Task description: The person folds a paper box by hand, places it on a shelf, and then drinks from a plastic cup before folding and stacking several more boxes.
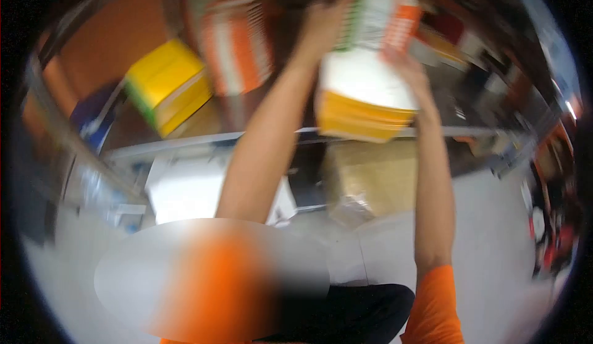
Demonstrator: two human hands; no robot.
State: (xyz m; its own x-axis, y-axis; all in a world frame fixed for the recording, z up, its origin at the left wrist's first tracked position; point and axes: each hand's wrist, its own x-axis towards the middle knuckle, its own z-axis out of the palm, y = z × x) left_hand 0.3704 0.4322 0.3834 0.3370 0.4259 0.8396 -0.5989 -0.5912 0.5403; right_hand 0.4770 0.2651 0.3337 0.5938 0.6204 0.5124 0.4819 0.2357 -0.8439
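Observation:
A stack of thin white, green and orange books, yellow along its near edge, is between my two hands at the shelf. My left hand grips its far left side, with the fingers partly hidden and blurred. Against its right side presses my right hand, fingers bent over the orange part. Left of my left forearm stands another stack with orange and white stripes. Farther left lies a yellow block of books with a green side.
The dark shelf has a metal front edge. Beneath it are a white box and a brown carton with clear tape. Metal uprights stand at the left. Assorted items sit on the far right.

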